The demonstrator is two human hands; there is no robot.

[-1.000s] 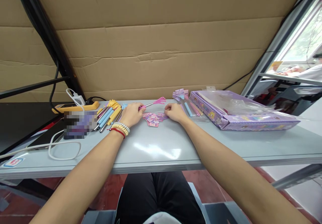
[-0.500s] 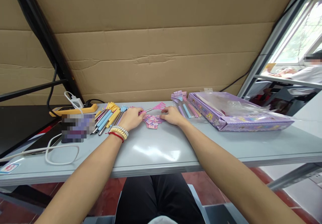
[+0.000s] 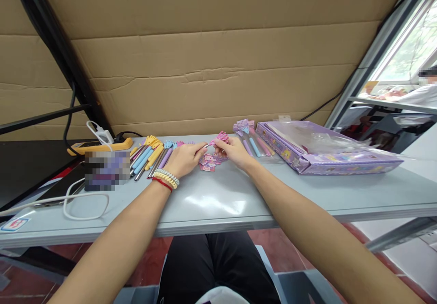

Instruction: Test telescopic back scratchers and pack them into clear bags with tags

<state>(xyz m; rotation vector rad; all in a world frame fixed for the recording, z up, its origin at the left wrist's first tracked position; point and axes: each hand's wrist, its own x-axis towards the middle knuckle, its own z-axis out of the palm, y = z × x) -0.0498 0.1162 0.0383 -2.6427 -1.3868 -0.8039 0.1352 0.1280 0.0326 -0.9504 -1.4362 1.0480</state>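
Observation:
My left hand point(image 3: 187, 159), with bracelets at the wrist, is closed around the handle end of a pink hand-shaped back scratcher point(image 3: 221, 136). My right hand point(image 3: 235, 151) pinches it just below the pink head, and a short metal rod shows between the two hands. Under them lies a small pile of pink printed cards point(image 3: 209, 162). Left of my left hand, several loose back scratchers point(image 3: 145, 158) in yellow, blue and purple lie side by side. To the right, several more in clear packaging point(image 3: 252, 142) rest beside the box.
A purple printed box point(image 3: 341, 165) with clear plastic on top occupies the right of the table point(image 3: 218, 204). At left are a yellow power strip point(image 3: 99, 147), a white cable point(image 3: 85, 217) and a blurred-out item point(image 3: 107, 171). Cardboard point(image 3: 218, 58) stands behind; another person sits far right.
My right hand has come onto the back scratcher near its head, having been beside it over the cards. The scratcher now sits slightly further right, and less of its rod shows.

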